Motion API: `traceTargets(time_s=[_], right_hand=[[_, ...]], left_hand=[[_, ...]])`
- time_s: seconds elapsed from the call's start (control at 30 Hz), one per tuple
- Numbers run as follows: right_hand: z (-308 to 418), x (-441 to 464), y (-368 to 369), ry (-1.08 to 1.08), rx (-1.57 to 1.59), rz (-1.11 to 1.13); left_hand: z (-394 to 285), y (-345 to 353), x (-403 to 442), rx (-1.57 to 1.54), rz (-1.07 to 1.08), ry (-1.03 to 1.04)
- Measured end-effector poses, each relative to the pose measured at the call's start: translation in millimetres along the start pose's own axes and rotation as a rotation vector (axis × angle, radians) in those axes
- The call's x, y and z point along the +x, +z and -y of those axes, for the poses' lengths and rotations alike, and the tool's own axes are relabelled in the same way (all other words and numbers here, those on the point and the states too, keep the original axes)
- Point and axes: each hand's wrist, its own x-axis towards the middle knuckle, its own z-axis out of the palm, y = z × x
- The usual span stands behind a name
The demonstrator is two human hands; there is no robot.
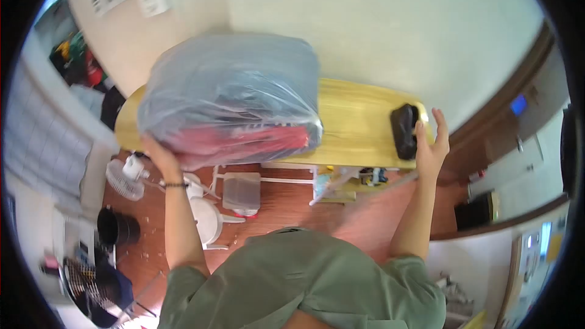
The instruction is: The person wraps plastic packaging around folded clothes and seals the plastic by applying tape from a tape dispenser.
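Observation:
A large, bulging clear plastic bag (237, 79) lies on the left part of a yellow board with rounded ends (353, 109). Dark and grey cloth shows through it, with red cloth along its near side. My left hand (161, 155) touches the bag's lower left corner, fingers stretched along it; the fingertips are partly hidden. At the board's right end lies a black pouch-like object (403, 133), its kind not clear. Just right of it is my right hand (432, 146), fingers apart and holding nothing. Whether a fingertip touches the black object is unclear.
Under the board are its white metal legs and a translucent box (242, 192). A white stool (206, 222), a white fan (126, 178) and a black bin (117, 226) stand on the left floor. A pale wall (390, 24) rises behind, with a doorway at right.

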Motion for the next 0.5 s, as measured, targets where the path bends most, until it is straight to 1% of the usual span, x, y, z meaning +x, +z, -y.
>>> traceTargets(time_s=[0.03,0.07,0.1,0.13,0.17,0.2,0.23,0.3,0.33,0.4,0.47,0.5], right_hand=[[-17,5,-11,0.078,-0.001,-0.057],[-37,6,-19,0.155,-0.001,-0.114],[-48,3,-26,0.294,0.020,-0.156],[-95,-6,-21,0.298,0.180,-0.195],[-124,-22,-11,0.302,0.269,-0.215],[-141,-33,-7,0.298,0.364,-0.231],[-140,-44,-4,0.382,0.341,-0.185],[-122,-66,11,0.543,0.325,-0.096],[-117,-73,20,0.549,0.281,-0.106],[-113,-79,37,0.440,0.202,-0.129],[-98,-73,44,0.518,-0.027,-0.116],[-108,-72,54,0.513,0.057,-0.162]], left_hand=[[-36,4,-22,-0.222,0.016,-0.094],[1,-8,-29,0.111,0.010,0.121],[-22,-5,-52,0.059,-0.021,-0.001],[-32,-17,-71,0.204,0.112,0.146],[-87,-6,-92,-0.020,0.040,-0.012],[-118,1,-110,0.003,0.071,-0.002],[-142,1,-127,0.032,0.096,0.009],[-152,-3,-151,0.066,0.136,0.010],[-149,-6,-160,0.064,0.147,0.002],[-142,-17,-168,0.025,0.179,0.016],[-137,-26,-170,-0.047,0.221,0.063],[-130,-29,-171,-0.051,0.194,0.049]])
